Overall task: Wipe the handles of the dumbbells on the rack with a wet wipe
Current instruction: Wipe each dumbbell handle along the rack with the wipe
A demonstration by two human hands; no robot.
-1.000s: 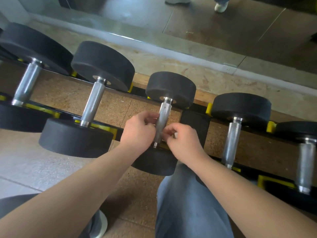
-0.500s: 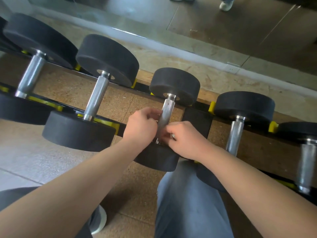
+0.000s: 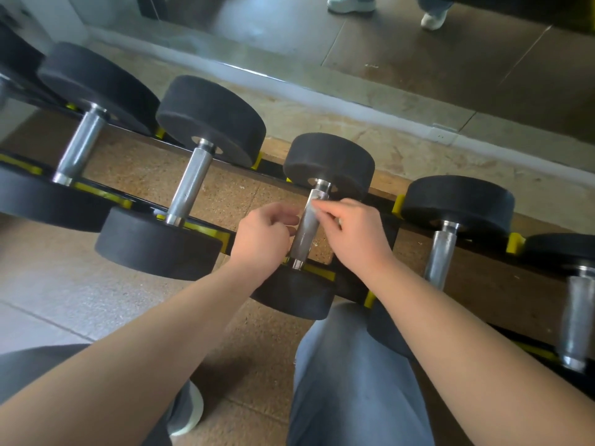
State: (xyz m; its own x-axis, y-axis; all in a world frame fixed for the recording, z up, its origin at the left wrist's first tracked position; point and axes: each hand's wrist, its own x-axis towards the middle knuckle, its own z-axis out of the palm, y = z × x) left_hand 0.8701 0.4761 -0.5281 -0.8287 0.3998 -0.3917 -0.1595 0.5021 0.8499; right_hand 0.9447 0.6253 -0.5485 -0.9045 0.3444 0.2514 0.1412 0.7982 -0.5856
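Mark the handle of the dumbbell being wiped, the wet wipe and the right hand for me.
handle point(image 3: 306, 231), head view: knurled middle of the bar.
wet wipe point(image 3: 319, 206), head view: white bit pinched near the bar's top.
right hand point(image 3: 357, 235), head view: back of the hand.

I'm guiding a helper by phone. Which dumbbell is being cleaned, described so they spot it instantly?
Find the black rack with yellow stops along the mirrored wall. Among its black round-headed, steel-handled weights, pick the dumbbell just beyond the grey-trousered knee. Only its handle has a left hand and right hand at it, the right pinching a pale wipe.
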